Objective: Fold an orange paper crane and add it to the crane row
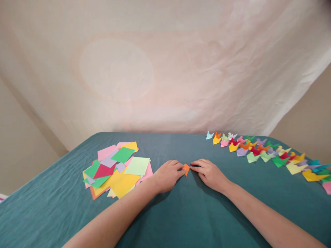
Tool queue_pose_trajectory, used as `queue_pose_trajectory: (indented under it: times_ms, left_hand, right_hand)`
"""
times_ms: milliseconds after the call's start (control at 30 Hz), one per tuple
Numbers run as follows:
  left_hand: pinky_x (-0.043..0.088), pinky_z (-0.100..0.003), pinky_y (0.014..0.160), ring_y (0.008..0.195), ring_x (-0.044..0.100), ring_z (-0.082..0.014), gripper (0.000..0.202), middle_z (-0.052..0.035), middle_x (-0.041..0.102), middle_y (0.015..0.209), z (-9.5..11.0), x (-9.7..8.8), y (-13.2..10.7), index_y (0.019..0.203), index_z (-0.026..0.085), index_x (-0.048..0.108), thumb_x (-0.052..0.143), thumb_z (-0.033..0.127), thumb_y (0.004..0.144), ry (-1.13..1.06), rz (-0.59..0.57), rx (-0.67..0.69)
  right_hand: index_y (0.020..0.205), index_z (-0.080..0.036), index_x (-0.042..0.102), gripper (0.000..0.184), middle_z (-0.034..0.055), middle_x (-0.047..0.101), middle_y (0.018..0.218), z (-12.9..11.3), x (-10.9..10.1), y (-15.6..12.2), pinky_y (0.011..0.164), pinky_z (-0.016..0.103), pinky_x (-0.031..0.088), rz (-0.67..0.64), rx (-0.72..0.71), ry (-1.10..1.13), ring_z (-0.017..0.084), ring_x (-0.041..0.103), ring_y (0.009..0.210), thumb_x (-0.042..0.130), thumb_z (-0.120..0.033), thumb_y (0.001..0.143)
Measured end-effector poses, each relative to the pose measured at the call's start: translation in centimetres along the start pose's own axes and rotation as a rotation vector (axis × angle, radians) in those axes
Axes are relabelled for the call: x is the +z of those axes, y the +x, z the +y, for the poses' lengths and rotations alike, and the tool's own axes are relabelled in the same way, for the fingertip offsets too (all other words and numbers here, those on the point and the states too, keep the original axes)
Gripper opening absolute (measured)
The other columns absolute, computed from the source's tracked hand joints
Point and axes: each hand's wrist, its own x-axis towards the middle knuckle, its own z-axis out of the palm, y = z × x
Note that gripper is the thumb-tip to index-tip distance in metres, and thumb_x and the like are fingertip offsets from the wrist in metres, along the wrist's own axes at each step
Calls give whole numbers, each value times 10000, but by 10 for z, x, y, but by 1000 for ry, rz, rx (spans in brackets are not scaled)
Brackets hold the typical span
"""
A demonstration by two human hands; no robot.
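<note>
A small folded piece of orange paper lies on the green-blue cloth between my two hands, its point turned towards me. My left hand has thumb and fingertips closed on the paper's left edge. On the other side, my right hand rests low over the cloth, its fingers stretched out and slightly apart. The fingertips of that hand meet the right corner of the orange paper, while its thumb stays away from it. The underside of the paper is hidden.
A loose pile of coloured paper squares lies left of my left forearm. Rows of folded paper birds in many colours stand along the right side of the table. A pale cloth hangs behind the far edge.
</note>
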Motion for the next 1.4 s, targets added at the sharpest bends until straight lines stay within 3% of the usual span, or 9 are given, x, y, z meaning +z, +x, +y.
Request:
queue_pose_trajectory:
  times_ms: [333,767,1067,1400]
  left_hand:
    - [378,-331,933,1054,495,-221,365,-97,587,1059,0,-6,4,1099,145,552,490,73,746,-52,-38,14]
    - [399,-319,914,1032,538,-210,376,-85,602,1081,0,-8,4,1082,157,550,487,37,731,-88,-40,-7]
    - [420,-310,881,987,569,-214,333,-92,615,1056,2,-9,3,1072,159,552,477,69,760,-68,-41,10]
    - [421,-280,885,1047,556,-199,372,-53,603,1121,-5,-14,-2,1100,242,569,505,89,767,-118,-49,63]
  right_hand:
    - [1105,-216,621,396,77,614,1100,-3,0,0,843,398,448,3,12,7,211,535,998,410,-63,806]
    - [1188,-199,553,467,78,608,1129,-14,-1,3,863,405,452,33,9,79,205,545,1003,386,-35,785]
    - [1216,-206,528,420,84,598,1171,-22,2,7,850,410,464,44,5,103,211,551,1019,401,-90,833]
    - [1226,-223,527,392,82,592,1186,-23,2,8,840,404,461,10,-16,82,211,541,1030,407,-127,866]
